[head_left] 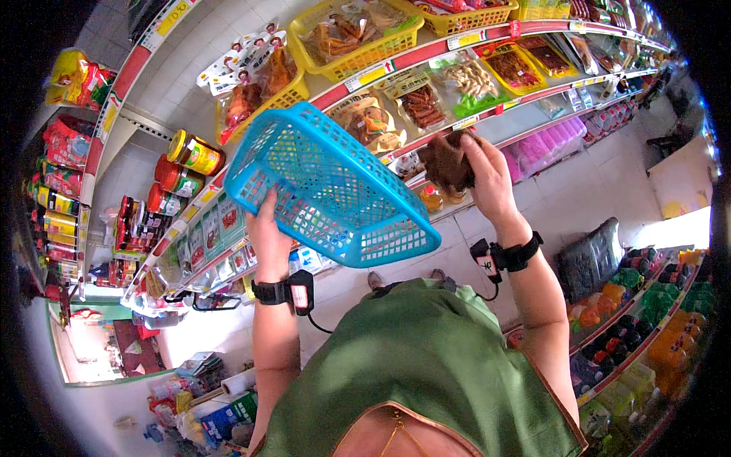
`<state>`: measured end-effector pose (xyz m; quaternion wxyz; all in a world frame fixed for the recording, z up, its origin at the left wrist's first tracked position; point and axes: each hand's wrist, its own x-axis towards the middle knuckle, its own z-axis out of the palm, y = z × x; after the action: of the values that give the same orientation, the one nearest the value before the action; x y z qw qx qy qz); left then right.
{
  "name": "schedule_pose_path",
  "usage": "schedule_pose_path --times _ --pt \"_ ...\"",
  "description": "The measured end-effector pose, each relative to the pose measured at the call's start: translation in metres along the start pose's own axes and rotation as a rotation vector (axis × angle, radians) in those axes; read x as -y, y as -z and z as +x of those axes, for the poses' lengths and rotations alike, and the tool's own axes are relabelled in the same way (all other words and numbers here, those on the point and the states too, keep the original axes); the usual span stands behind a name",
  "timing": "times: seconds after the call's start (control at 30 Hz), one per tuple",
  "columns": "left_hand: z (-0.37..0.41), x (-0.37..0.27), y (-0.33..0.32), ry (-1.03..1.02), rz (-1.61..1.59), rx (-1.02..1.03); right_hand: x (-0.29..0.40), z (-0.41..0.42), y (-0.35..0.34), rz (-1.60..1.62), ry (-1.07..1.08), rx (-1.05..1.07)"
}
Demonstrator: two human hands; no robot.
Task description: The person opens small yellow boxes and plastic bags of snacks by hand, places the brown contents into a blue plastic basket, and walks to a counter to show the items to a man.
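Observation:
My left hand grips the rim of a light-blue perforated plastic basket, which is tilted and holds nothing that I can see. In my right hand is a crumpled dark brown cloth, held to the right of the basket and in front of the shelf edge. Behind the basket stands a yellow plastic basket of vacuum-packed meat. Flat packs of snacks, among them a pack of brown meat sticks, lie on the tier below it.
Sauce jars stand on the shelf to the left. Another yellow basket of packed meat sits farther back. Purple wrapped packs are on the low shelf. Drink bottles fill a rack at the right. Tiled floor runs beneath me.

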<state>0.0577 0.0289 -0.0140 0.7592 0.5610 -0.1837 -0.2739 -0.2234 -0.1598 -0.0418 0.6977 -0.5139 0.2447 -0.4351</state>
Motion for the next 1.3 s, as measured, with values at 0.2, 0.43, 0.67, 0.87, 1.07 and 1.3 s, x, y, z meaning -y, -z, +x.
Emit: schedule_pose_path --times 0.2,0.43,0.67,0.87,1.07,1.3 --pt "0.004 0.002 -0.018 0.161 -0.064 0.130 0.041 0.001 -0.044 0.214 0.122 0.266" --pt "0.014 0.023 -0.016 0.285 0.088 0.232 0.049 0.010 -0.072 -0.415 0.578 0.585" --pt "0.039 0.025 -0.002 0.188 -0.051 0.141 0.047 0.000 -0.067 -0.591 0.591 0.713" --pt "0.032 0.012 -0.016 0.101 0.222 0.150 0.019 -0.023 -0.050 -0.622 0.491 0.436" --pt "-0.005 0.006 -0.047 -0.740 0.945 0.155 -0.013 -0.022 -0.038 -0.199 0.158 0.080" --pt "-0.080 0.005 -0.087 -0.222 0.838 1.032 -0.026 -0.011 -0.048 -0.252 0.102 -0.044"
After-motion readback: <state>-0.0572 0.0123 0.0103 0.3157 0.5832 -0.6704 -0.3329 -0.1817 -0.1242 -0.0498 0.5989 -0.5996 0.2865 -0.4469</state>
